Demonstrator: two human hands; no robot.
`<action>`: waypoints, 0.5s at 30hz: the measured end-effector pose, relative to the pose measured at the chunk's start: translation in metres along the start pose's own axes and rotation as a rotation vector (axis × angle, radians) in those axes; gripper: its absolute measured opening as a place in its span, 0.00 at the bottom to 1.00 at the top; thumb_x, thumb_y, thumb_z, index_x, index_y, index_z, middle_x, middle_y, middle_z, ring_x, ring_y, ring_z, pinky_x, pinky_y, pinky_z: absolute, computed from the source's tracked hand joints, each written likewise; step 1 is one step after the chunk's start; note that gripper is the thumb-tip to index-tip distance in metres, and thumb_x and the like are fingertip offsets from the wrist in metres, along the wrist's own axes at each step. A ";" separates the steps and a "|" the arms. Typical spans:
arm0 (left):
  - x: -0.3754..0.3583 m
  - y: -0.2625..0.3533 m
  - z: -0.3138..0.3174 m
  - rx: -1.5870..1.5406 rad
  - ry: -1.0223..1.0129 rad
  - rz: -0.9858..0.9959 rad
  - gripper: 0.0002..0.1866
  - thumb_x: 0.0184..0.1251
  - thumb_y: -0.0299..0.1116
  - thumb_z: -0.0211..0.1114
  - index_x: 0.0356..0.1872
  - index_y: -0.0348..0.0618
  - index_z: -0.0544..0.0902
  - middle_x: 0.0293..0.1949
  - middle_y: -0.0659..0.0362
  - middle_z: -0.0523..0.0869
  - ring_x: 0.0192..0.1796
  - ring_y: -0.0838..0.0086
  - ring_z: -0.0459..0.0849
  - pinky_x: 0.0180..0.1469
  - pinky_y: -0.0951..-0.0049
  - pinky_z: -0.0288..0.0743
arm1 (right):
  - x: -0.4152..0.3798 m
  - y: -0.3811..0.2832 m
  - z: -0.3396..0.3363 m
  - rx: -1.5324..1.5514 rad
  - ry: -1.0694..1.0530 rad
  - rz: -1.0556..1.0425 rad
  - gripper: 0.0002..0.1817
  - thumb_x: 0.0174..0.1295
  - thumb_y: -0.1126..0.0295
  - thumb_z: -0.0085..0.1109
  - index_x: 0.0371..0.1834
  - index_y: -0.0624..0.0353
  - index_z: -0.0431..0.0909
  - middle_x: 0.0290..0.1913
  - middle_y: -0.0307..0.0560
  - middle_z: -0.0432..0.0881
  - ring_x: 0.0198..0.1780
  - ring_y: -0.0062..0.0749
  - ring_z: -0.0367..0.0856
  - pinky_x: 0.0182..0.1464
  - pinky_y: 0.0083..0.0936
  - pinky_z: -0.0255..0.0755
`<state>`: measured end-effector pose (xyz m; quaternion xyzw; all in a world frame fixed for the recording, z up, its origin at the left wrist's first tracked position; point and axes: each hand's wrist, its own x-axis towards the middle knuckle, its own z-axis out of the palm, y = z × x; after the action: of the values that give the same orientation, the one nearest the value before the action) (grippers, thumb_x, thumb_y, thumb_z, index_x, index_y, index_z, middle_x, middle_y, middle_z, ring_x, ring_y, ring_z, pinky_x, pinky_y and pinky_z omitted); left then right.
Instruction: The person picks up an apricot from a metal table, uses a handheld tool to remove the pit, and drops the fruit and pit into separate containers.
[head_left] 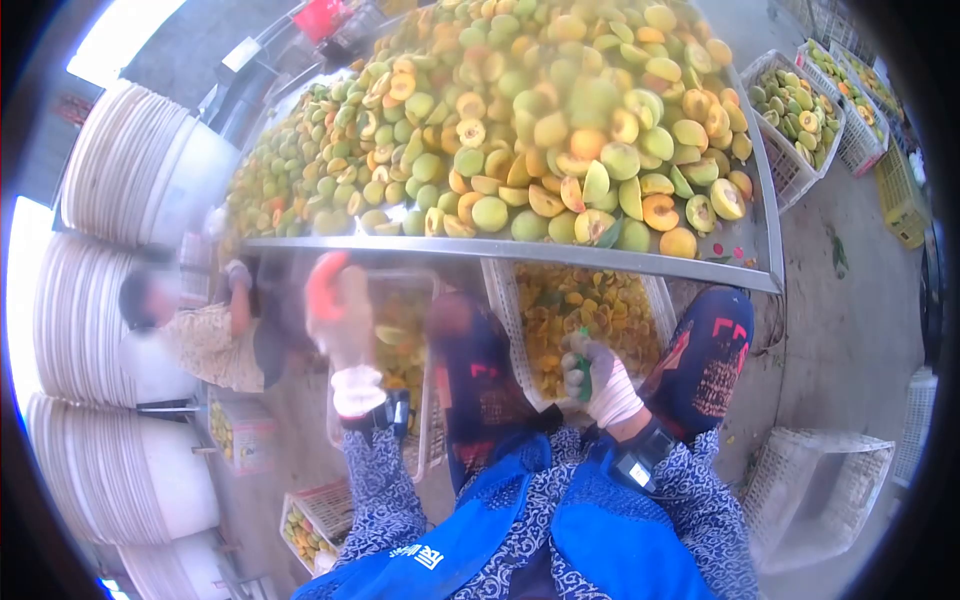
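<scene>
My right hand, in a pale knit glove, is closed round a small green handle. It is over the near end of a white crate holding cut yellow-orange fruit pieces. My left hand, gloved and smeared by motion, is raised just below the metal table's edge; a bright orange-red patch shows at its fingertips. Beside it a second white crate holds more pieces. On the table lies a large heap of green and orange stone fruit, many cut in half, some with pits showing.
At left, another person with a gloved hand works at the table's corner, near stacks of white tubs. Filled fruit crates stand at the upper right, a yellow crate by them. A white crate lies on the floor at lower right.
</scene>
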<state>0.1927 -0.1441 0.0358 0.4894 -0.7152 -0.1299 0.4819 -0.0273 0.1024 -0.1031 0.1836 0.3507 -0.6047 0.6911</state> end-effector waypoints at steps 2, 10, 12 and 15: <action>0.005 0.029 0.047 0.110 -0.256 0.078 0.17 0.72 0.36 0.69 0.58 0.42 0.85 0.51 0.53 0.90 0.52 0.63 0.89 0.54 0.65 0.82 | 0.000 -0.001 0.006 -0.026 0.017 0.014 0.08 0.77 0.58 0.59 0.48 0.47 0.77 0.28 0.34 0.76 0.20 0.20 0.69 0.21 0.23 0.64; 0.027 0.046 0.207 0.892 -0.878 0.469 0.27 0.67 0.50 0.69 0.62 0.46 0.82 0.58 0.43 0.85 0.58 0.50 0.86 0.60 0.53 0.81 | -0.010 -0.012 0.015 -0.085 0.040 -0.040 0.07 0.75 0.57 0.62 0.45 0.43 0.76 0.28 0.32 0.75 0.20 0.16 0.71 0.18 0.20 0.65; 0.031 0.041 0.205 0.844 -0.901 0.460 0.29 0.66 0.49 0.71 0.63 0.44 0.80 0.57 0.42 0.85 0.58 0.49 0.86 0.60 0.52 0.81 | -0.015 -0.012 0.018 -0.108 0.006 -0.054 0.08 0.75 0.57 0.63 0.46 0.44 0.76 0.29 0.32 0.76 0.20 0.16 0.71 0.19 0.20 0.66; 0.047 0.041 0.190 0.462 -0.895 0.133 0.31 0.63 0.42 0.77 0.65 0.42 0.78 0.56 0.45 0.86 0.56 0.55 0.88 0.59 0.58 0.83 | -0.024 -0.020 0.023 -0.126 -0.064 -0.100 0.10 0.75 0.56 0.63 0.48 0.46 0.76 0.29 0.32 0.77 0.20 0.16 0.72 0.20 0.19 0.67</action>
<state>0.0114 -0.2170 -0.0063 0.4330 -0.8913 -0.1342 0.0144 -0.0417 0.0999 -0.0672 0.1026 0.3746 -0.6207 0.6811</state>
